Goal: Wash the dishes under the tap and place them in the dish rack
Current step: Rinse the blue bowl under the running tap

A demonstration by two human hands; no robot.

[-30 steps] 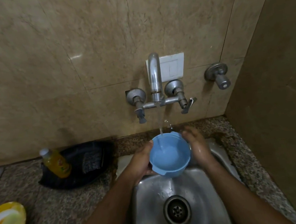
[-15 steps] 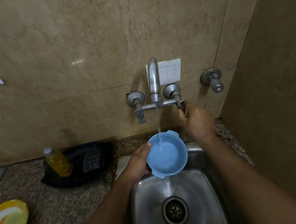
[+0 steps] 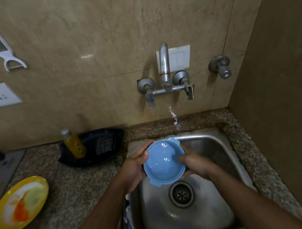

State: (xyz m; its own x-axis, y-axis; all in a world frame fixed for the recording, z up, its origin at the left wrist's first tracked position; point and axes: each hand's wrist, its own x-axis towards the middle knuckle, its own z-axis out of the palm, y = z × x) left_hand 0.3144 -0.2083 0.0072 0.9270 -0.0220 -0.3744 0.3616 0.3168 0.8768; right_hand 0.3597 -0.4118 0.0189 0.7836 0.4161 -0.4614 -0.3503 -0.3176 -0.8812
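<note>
Right hand (image 3: pixel 193 163) has been brought back from the tap (image 3: pixel 165 69); blue bowl (image 3: pixel 163 161) now gripped by curled fingers of both hands, left hand (image 3: pixel 134 167) included; stream nearly stopped, racking likely next.

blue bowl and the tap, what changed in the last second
The right hand left the bowl's rim, went up to the tap's right handle, then came back to grip the blue bowl, fingers over its rim. The steady stream has shrunk to a few falling drops. The left hand held the bowl over the sink throughout.
</note>
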